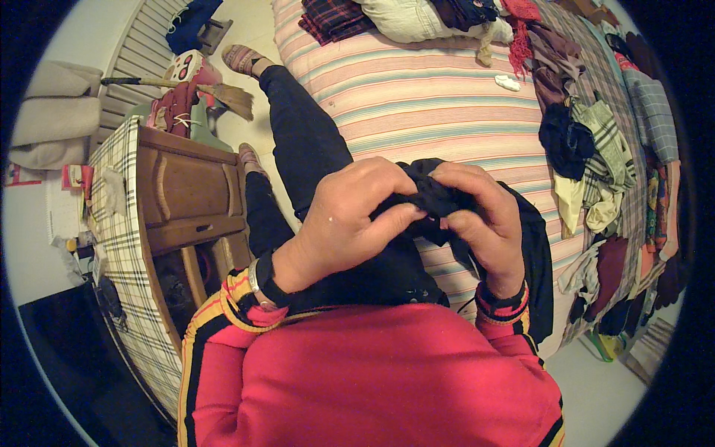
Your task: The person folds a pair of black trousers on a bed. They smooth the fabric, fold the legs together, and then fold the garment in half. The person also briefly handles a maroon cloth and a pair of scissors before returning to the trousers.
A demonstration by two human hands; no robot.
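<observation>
A bunched black cloth garment (438, 195) is held between my two hands over my lap. My left hand (357, 218) pinches its left side between thumb and fingers, and my right hand (489, 223) grips its right side in the same way. Part of the black fabric (530, 240) hangs down behind my right hand onto the striped bed cover (402, 106). What kind of garment it is, I cannot tell. A small white cloth item (507, 83) lies on the cover farther off.
Piled clothes, among them a dark blue garment (565, 139) and a green checked one (609, 139), line the bed's right side. Folded plaid cloth (338, 22) lies at its far edge. A wooden cabinet (190, 190) stands at left, with a broom (229, 100) beyond.
</observation>
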